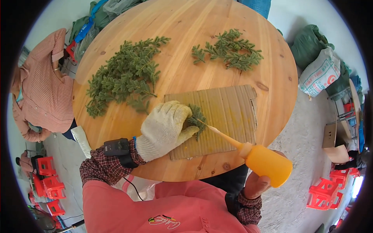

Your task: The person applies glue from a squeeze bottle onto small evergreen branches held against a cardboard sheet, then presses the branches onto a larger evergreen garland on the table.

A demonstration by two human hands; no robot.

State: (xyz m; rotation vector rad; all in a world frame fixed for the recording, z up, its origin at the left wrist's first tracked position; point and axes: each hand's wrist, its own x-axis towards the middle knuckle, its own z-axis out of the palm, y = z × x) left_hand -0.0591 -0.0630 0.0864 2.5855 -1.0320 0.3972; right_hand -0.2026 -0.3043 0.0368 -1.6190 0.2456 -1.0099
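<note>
The orange squeeze bottle (268, 163) lies slanted, with its long axis going from the near right edge of the table up toward the middle. Its thin nozzle (219, 134) points up and to the left, and the tip touches a small green sprig (197, 118). This sprig lies on a piece of brown corrugated cardboard (229, 112), near the left end of it, and its long axis goes roughly from far to near.

The cardboard rests on a round wooden table (182, 73), close to the near edge. Near the left edge of the table there is a big heap of green sprigs (124, 75), and near the far right edge a smaller heap of sprigs (231, 50). The floor around is pale grey. Red plastic stools (48, 180) stand at the left and also at the right, and filled sacks (318, 64) lie beyond the right edge. Another person in a striped pink shirt (44, 87) sits beside the left edge.

The left hand (165, 130) wears a pale knit glove. It lies flat on the cardboard with the fingers close together and a little bent, and the fingertips press on the sprig. The right hand (258, 182) is bare; it is closed around the bottle from below, and the thumb is on the side of the bottle.
</note>
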